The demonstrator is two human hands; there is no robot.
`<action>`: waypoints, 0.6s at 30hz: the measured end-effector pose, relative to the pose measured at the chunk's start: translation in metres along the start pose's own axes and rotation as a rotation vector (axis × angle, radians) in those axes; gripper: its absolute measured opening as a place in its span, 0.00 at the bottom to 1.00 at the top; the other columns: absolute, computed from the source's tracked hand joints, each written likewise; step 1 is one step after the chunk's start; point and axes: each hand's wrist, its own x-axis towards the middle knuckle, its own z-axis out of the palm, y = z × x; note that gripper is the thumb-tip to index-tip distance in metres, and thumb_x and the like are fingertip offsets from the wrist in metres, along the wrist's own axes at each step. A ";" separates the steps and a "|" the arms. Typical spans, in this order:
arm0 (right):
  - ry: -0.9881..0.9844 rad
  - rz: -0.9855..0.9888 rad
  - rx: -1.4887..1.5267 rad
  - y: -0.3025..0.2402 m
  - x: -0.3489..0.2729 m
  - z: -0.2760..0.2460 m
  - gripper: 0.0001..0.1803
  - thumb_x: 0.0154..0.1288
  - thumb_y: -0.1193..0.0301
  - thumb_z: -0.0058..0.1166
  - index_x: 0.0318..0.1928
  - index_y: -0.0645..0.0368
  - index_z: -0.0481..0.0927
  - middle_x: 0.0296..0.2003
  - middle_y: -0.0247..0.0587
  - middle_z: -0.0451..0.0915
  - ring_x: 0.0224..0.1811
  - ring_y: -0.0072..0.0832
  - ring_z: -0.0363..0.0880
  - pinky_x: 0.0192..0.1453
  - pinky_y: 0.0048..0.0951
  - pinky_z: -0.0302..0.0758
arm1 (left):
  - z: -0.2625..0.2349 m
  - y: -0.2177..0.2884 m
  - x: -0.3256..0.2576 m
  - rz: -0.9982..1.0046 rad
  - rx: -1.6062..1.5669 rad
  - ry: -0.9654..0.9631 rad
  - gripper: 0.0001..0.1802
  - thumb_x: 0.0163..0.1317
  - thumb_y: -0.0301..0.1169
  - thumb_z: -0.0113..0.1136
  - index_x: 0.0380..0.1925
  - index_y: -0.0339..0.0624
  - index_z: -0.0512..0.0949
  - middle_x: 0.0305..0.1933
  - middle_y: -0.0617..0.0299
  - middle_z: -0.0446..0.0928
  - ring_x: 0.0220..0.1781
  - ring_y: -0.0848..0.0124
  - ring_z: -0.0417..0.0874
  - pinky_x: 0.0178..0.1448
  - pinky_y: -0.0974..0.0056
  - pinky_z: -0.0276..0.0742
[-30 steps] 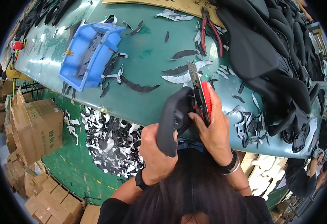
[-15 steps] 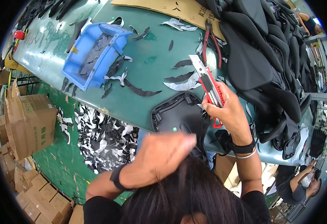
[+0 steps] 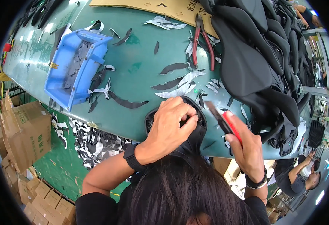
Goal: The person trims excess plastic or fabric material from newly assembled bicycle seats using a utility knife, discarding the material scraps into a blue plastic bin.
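Note:
A black seat (image 3: 198, 139) lies at the table's near edge, its hollow underside and raised rim facing up. My left hand (image 3: 170, 125) rests over it, thumb and forefinger pinched together at the rim on the right; what lies between the fingertips is too small to make out. My right hand (image 3: 247, 150) is wrapped round a red utility knife (image 3: 230, 126). Its blade is out, slightly blurred, and points up and left, a short way right of the seat and apart from it. Curved black-and-white trimmings (image 3: 177, 90) lie just beyond the seat.
A blue bin (image 3: 53, 90) with grey scraps stands on the green table (image 3: 134, 48) at left. Red-handled pliers (image 3: 195, 48) lie beyond the seat. Black seats (image 3: 243, 63) are piled at right. Cardboard boxes (image 3: 31, 129) and a scrap heap (image 3: 97, 146) are at lower left.
My left hand has moved forward and right onto the seat's rim. The knife in my right hand has come down nearer the table. The whole view has shifted slightly.

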 end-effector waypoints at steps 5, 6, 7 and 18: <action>-0.169 0.040 -0.348 -0.030 0.005 -0.001 0.31 0.62 0.71 0.58 0.67 0.47 0.68 0.19 0.39 0.69 0.15 0.38 0.71 0.20 0.37 0.66 | 0.004 -0.006 -0.002 -0.030 -0.101 0.035 0.05 0.54 0.28 0.62 0.27 0.37 0.78 0.27 0.59 0.70 0.30 0.66 0.72 0.35 0.64 0.68; -0.170 0.039 -0.352 -0.032 -0.001 0.002 0.31 0.62 0.71 0.58 0.67 0.47 0.68 0.19 0.39 0.69 0.15 0.38 0.71 0.20 0.37 0.66 | 0.005 -0.008 -0.002 -0.051 -0.159 0.050 0.05 0.54 0.27 0.61 0.27 0.37 0.77 0.27 0.58 0.70 0.29 0.67 0.72 0.35 0.65 0.68; -0.214 0.053 -0.397 -0.034 -0.008 0.006 0.31 0.62 0.70 0.58 0.67 0.47 0.68 0.19 0.39 0.69 0.15 0.38 0.71 0.20 0.38 0.66 | 0.002 -0.008 -0.001 -0.028 -0.211 0.113 0.04 0.56 0.26 0.60 0.26 0.38 0.77 0.29 0.61 0.72 0.29 0.72 0.73 0.37 0.68 0.69; 0.131 -0.009 0.039 -0.008 -0.003 0.067 0.53 0.54 0.76 0.67 0.73 0.61 0.44 0.60 0.54 0.67 0.46 0.36 0.81 0.52 0.33 0.77 | -0.071 -0.010 -0.012 -0.304 0.128 -0.279 0.22 0.49 0.44 0.71 0.33 0.36 0.79 0.28 0.55 0.78 0.30 0.63 0.80 0.36 0.60 0.73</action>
